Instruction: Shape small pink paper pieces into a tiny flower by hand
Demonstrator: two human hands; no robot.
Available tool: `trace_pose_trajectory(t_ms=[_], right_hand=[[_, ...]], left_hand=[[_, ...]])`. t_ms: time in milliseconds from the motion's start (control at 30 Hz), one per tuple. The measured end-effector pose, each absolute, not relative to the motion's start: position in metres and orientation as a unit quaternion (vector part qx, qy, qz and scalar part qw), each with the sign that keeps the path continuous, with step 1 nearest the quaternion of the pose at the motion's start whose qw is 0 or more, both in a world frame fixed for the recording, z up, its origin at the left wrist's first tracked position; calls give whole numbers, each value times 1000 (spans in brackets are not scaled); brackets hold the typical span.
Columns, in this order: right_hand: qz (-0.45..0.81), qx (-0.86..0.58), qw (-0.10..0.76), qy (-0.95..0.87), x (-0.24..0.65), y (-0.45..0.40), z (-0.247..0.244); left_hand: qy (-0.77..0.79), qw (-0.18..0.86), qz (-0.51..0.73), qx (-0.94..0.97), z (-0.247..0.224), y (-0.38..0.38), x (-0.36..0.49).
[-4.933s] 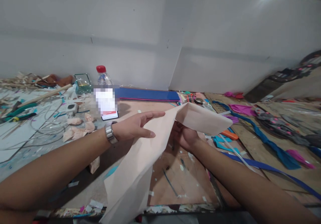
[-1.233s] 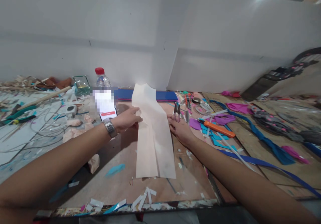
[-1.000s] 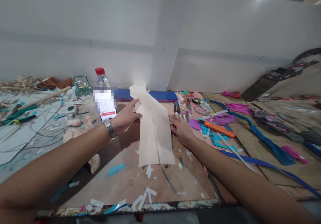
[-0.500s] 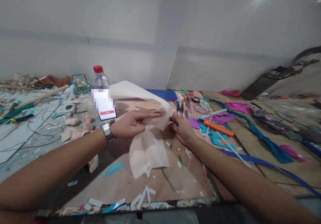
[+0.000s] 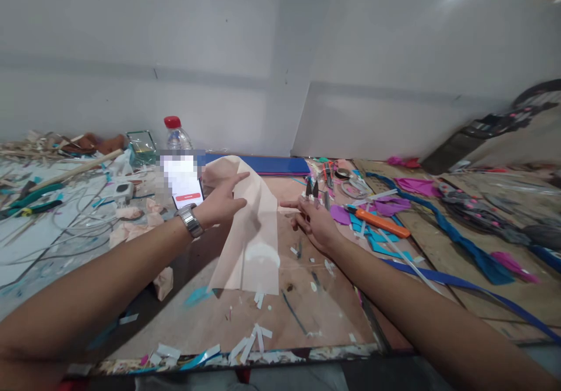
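A pale peach sheet (image 5: pixel 258 221), cloth-like and creased, lies on the board with its far part raised in a fold. My left hand (image 5: pixel 223 201) rests against its left side, thumb and index finger spread apart. Right of the sheet, my right hand (image 5: pixel 313 221) has its index finger stretched toward the sheet's edge and the other fingers curled. Dark pointed blades of what look like scissors (image 5: pixel 312 189) stick up behind its knuckles. Their handles are hidden by the fingers, which seem to hold them.
A lit phone (image 5: pixel 186 189) leans before a red-capped bottle (image 5: pixel 175 137). An orange utility knife (image 5: pixel 380 221) lies on coloured scraps at right. Crumpled peach pieces (image 5: pixel 140 227) and green-handled pliers (image 5: pixel 37 195) are at left. A blue sheet (image 5: pixel 284 165) lies at the back, paper strips (image 5: pixel 252 344) in front.
The sheet's fold has dropped and its near part has spread flatter. My left hand has moved left and opened its fingers. My right hand has let go of the sheet's edge.
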State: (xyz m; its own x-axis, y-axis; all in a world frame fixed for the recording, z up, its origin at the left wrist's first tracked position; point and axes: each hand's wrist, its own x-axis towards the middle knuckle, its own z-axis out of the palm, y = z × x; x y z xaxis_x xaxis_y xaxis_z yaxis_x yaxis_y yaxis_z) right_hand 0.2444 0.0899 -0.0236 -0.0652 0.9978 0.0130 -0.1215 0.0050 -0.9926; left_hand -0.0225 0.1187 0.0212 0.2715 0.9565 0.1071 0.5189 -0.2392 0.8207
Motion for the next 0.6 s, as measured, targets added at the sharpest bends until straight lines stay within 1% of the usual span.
trace_pose_trajectory(t_ms=[67, 167, 200, 267, 300, 367, 467, 533, 600], right_hand=[[553, -427, 525, -486, 243, 90, -23], [571, -405, 537, -471, 242, 91, -24], [573, -407, 541, -461, 243, 92, -26], [573, -417, 553, -438, 244, 94, -30], [572, -421, 558, -429, 245, 95, -32], [572, -427, 561, -420, 247, 96, -35], [582, -426, 550, -421, 248, 96, -34], [588, -425, 541, -425, 248, 95, -32], [586, -428, 535, -433, 247, 94, -30]], left_hand=[[417, 317, 390, 758, 22, 116, -22], [228, 305, 486, 787, 23, 108, -21], [198, 307, 502, 784, 23, 105, -21], [173, 326, 470, 802, 24, 102, -20], [185, 339, 435, 814, 24, 102, -20], [260, 362, 352, 823, 25, 104, -20], [446, 393, 270, 758, 22, 113, -22], [511, 422, 220, 716, 18, 119, -23], [503, 450, 245, 696, 14, 123, -24]])
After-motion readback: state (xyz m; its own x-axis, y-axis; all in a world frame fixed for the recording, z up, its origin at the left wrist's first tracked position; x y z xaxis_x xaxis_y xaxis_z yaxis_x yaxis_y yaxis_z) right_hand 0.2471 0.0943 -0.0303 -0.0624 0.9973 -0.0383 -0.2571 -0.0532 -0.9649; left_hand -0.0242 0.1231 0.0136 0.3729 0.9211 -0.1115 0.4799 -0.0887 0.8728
